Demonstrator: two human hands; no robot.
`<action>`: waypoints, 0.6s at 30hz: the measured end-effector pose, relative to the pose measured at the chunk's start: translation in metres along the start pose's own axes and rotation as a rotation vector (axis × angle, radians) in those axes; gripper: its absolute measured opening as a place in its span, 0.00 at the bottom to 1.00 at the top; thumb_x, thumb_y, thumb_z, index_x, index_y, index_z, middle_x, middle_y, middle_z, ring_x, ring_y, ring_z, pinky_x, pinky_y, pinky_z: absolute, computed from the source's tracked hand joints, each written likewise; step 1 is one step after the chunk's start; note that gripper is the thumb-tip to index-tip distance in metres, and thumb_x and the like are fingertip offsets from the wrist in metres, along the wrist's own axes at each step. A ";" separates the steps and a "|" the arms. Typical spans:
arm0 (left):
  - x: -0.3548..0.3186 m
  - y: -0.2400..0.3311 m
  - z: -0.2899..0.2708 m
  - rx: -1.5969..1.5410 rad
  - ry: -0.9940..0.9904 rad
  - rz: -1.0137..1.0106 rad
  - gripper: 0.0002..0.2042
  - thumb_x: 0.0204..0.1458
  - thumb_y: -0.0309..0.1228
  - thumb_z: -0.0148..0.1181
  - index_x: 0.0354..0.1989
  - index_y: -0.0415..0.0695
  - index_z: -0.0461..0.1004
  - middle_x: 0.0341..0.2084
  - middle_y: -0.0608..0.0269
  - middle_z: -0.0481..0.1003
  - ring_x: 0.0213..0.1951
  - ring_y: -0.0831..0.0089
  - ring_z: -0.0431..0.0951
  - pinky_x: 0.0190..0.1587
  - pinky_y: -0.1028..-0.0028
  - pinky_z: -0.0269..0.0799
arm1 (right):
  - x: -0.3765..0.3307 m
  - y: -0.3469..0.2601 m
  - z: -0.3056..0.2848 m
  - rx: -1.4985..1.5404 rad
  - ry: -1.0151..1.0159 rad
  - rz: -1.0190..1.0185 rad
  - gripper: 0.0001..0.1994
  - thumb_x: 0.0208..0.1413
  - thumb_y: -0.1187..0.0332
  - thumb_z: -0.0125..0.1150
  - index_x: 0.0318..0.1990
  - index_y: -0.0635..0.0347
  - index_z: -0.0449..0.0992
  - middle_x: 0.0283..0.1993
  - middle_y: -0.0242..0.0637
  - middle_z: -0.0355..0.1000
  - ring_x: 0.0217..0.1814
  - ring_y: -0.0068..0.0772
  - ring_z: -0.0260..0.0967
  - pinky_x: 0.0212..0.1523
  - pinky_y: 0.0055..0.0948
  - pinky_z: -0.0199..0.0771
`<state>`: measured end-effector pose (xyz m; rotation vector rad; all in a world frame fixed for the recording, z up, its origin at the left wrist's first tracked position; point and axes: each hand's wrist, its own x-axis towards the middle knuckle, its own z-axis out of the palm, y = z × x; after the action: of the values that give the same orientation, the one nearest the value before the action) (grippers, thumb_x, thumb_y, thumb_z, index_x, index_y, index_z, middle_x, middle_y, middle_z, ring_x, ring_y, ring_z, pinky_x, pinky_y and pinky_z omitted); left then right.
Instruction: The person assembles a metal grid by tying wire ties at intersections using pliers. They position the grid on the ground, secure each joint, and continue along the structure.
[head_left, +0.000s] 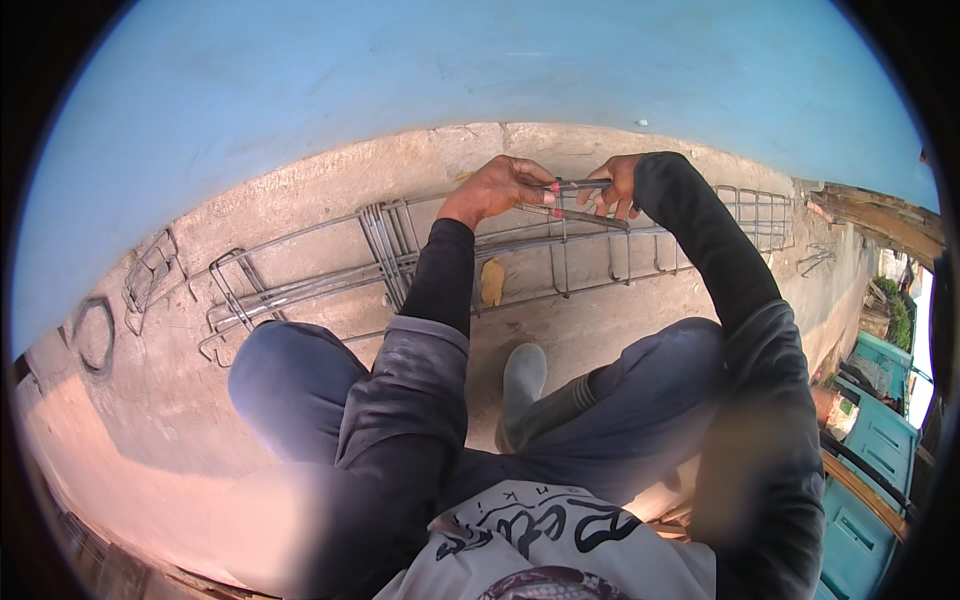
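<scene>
A reinforcement cage of long steel bars (330, 285) and bent stirrups (385, 245) lies across the ground in front of me. Above its middle, both my hands are at a dark tool with two slim arms and red bands (580, 185), which looks like pincers. My left hand (495, 190) is closed, fingertips pinched at the tool's left end; what exactly they grip is hidden. From the right, my right hand (618, 185) has its fingers curled around the arms. One stirrup (560, 255) hangs just below the tool.
Loose stirrups (152, 270) and a dark ring (95, 335) lie at the left. A yellow scrap (492, 282) rests beside the bars, near my boot (522, 385). A blue surface (480, 60) spans the far side. Wooden planks (880, 220) and turquoise panels (870, 450) stand at the right.
</scene>
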<state>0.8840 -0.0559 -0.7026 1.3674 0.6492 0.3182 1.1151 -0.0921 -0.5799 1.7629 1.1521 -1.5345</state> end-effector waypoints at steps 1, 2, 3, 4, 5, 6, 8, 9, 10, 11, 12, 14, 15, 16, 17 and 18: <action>0.001 0.003 0.003 0.028 0.052 0.061 0.15 0.45 0.39 0.75 0.36 0.42 0.83 0.31 0.60 0.80 0.36 0.68 0.78 0.41 0.66 0.73 | -0.002 0.001 0.000 0.082 -0.011 0.006 0.19 0.64 0.69 0.52 0.62 0.51 0.72 0.56 0.43 0.74 0.50 0.40 0.76 0.50 0.39 0.80; 0.002 0.006 0.006 -0.008 0.174 0.036 0.15 0.47 0.39 0.74 0.36 0.42 0.82 0.32 0.59 0.80 0.36 0.69 0.77 0.40 0.65 0.72 | -0.004 0.002 -0.001 0.162 -0.023 0.010 0.19 0.65 0.69 0.52 0.62 0.52 0.72 0.56 0.45 0.73 0.51 0.42 0.76 0.50 0.41 0.81; 0.001 0.009 0.009 -0.044 0.298 0.011 0.15 0.49 0.40 0.72 0.36 0.41 0.80 0.33 0.59 0.79 0.36 0.70 0.77 0.40 0.65 0.72 | -0.003 0.007 -0.003 0.243 -0.054 -0.029 0.19 0.65 0.68 0.54 0.62 0.53 0.71 0.55 0.47 0.73 0.49 0.44 0.77 0.49 0.43 0.82; -0.001 0.013 0.017 -0.084 0.415 -0.015 0.15 0.51 0.40 0.71 0.36 0.40 0.79 0.33 0.59 0.79 0.36 0.71 0.76 0.39 0.65 0.71 | -0.002 0.019 -0.004 0.328 -0.087 -0.062 0.19 0.64 0.67 0.55 0.62 0.54 0.71 0.54 0.49 0.73 0.48 0.46 0.77 0.48 0.45 0.83; -0.005 0.009 0.025 -0.131 0.631 0.041 0.14 0.53 0.39 0.69 0.38 0.40 0.78 0.36 0.58 0.78 0.38 0.72 0.75 0.42 0.66 0.70 | 0.000 0.020 -0.005 0.406 -0.124 -0.107 0.20 0.64 0.66 0.56 0.63 0.55 0.70 0.54 0.52 0.73 0.46 0.48 0.78 0.47 0.47 0.84; -0.012 0.004 0.036 -0.178 0.848 0.100 0.14 0.55 0.38 0.67 0.39 0.39 0.77 0.39 0.56 0.77 0.40 0.72 0.73 0.44 0.67 0.69 | 0.003 0.021 -0.004 0.455 -0.129 -0.128 0.20 0.64 0.66 0.56 0.63 0.57 0.70 0.53 0.54 0.72 0.45 0.49 0.78 0.46 0.48 0.84; -0.027 0.002 0.059 -0.291 1.112 0.108 0.14 0.58 0.37 0.64 0.42 0.38 0.76 0.45 0.55 0.76 0.44 0.72 0.71 0.49 0.69 0.66 | 0.006 0.014 0.004 0.550 -0.148 -0.168 0.22 0.63 0.66 0.58 0.63 0.59 0.69 0.53 0.58 0.71 0.41 0.52 0.79 0.43 0.51 0.85; -0.032 0.006 0.077 -0.368 1.147 0.059 0.15 0.59 0.37 0.63 0.44 0.37 0.75 0.47 0.54 0.75 0.46 0.72 0.71 0.52 0.69 0.65 | 0.004 0.017 0.006 0.593 -0.154 -0.166 0.22 0.61 0.65 0.58 0.63 0.59 0.69 0.53 0.58 0.70 0.44 0.54 0.78 0.44 0.51 0.85; -0.037 0.008 0.087 -0.433 1.195 0.013 0.15 0.60 0.37 0.61 0.45 0.36 0.75 0.50 0.54 0.74 0.48 0.72 0.70 0.54 0.70 0.64 | 0.007 0.017 0.007 0.628 -0.168 -0.177 0.23 0.60 0.64 0.59 0.63 0.58 0.69 0.54 0.57 0.70 0.46 0.56 0.77 0.45 0.52 0.84; -0.041 0.011 0.094 -0.564 1.070 0.041 0.16 0.61 0.37 0.61 0.46 0.35 0.74 0.52 0.54 0.73 0.49 0.71 0.70 0.56 0.70 0.62 | 0.008 0.018 0.008 0.665 -0.179 -0.183 0.24 0.59 0.64 0.60 0.63 0.57 0.68 0.55 0.57 0.69 0.48 0.58 0.76 0.46 0.52 0.84; -0.045 0.013 0.100 -0.691 0.938 0.069 0.16 0.62 0.37 0.60 0.47 0.34 0.74 0.53 0.53 0.72 0.50 0.71 0.69 0.58 0.70 0.61 | 0.009 0.019 0.010 0.697 -0.214 -0.211 0.24 0.59 0.63 0.60 0.62 0.57 0.68 0.55 0.56 0.69 0.49 0.58 0.76 0.45 0.52 0.84; -0.045 0.007 0.098 -0.775 0.749 0.065 0.17 0.63 0.37 0.59 0.49 0.33 0.72 0.55 0.51 0.71 0.52 0.69 0.69 0.60 0.70 0.59 | 0.010 0.016 0.014 0.759 -0.288 -0.266 0.23 0.60 0.63 0.60 0.61 0.59 0.69 0.53 0.55 0.69 0.49 0.58 0.75 0.44 0.51 0.85; -0.043 -0.006 0.095 -0.737 0.690 0.032 0.18 0.63 0.37 0.59 0.51 0.33 0.71 0.55 0.49 0.70 0.52 0.68 0.69 0.61 0.70 0.59 | 0.015 0.014 0.014 0.749 -0.311 -0.269 0.21 0.61 0.62 0.58 0.60 0.62 0.69 0.55 0.57 0.68 0.51 0.59 0.75 0.42 0.50 0.86; -0.041 -0.020 0.094 -0.702 0.628 -0.003 0.19 0.63 0.37 0.58 0.53 0.33 0.70 0.56 0.48 0.70 0.53 0.67 0.69 0.61 0.69 0.59 | 0.018 0.011 0.014 0.691 -0.238 -0.252 0.21 0.62 0.63 0.57 0.59 0.62 0.69 0.56 0.57 0.68 0.51 0.58 0.75 0.43 0.50 0.86; -0.041 -0.032 0.095 -0.649 0.677 0.042 0.17 0.63 0.38 0.58 0.50 0.34 0.72 0.52 0.50 0.72 0.52 0.69 0.70 0.60 0.70 0.60 | 0.021 0.006 0.017 0.632 -0.169 -0.234 0.20 0.62 0.63 0.56 0.59 0.62 0.69 0.57 0.57 0.68 0.51 0.58 0.75 0.43 0.50 0.86; -0.041 -0.045 0.095 -0.595 0.724 0.087 0.16 0.63 0.38 0.58 0.48 0.36 0.73 0.48 0.53 0.74 0.50 0.71 0.71 0.60 0.70 0.61 | 0.023 0.003 0.018 0.574 -0.101 -0.216 0.20 0.63 0.63 0.56 0.59 0.62 0.69 0.57 0.57 0.68 0.52 0.58 0.75 0.43 0.50 0.86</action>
<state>0.9011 -0.1642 -0.7297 0.6826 0.9866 1.0166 1.1080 -0.1029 -0.6065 1.9200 0.9317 -2.2269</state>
